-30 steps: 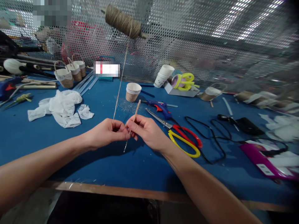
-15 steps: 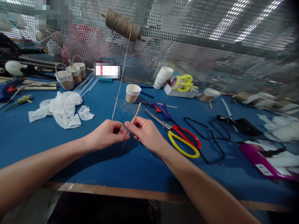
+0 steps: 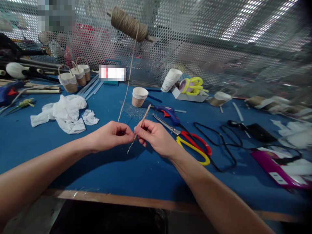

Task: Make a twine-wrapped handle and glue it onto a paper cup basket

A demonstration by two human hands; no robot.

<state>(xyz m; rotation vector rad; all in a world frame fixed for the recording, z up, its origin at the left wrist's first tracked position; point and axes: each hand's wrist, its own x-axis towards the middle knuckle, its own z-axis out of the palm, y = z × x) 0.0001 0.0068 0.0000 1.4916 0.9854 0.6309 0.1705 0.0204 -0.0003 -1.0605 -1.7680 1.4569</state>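
A thin twine-wrapped wire (image 3: 146, 111) slants up out of my right hand (image 3: 156, 136), whose thumb and fingers pinch it around its middle. Its lower end pokes out below the fingers, thin and whitish. My left hand (image 3: 113, 136) is closed close beside it, fingertips against the wire, with twine (image 3: 126, 87) running into the grip. That strand hangs taut from a twine spool (image 3: 129, 26) on the mesh. Just beyond my hands stands a paper cup (image 3: 139, 97) with a brown wrap and white lace rim.
Right of my hands lie a blue glue gun (image 3: 168, 113) and scissors (image 3: 187, 139) with red and yellow handles. White lace (image 3: 63, 112) is heaped on the left, before several handled cups (image 3: 68, 83). Farther right are a black cord (image 3: 224, 139) and a purple power strip (image 3: 270, 167).
The wire has shifted slightly upward in my right hand, and more wrapped length shows below the fingers. Both hands have risen a little; the view has moved slightly.
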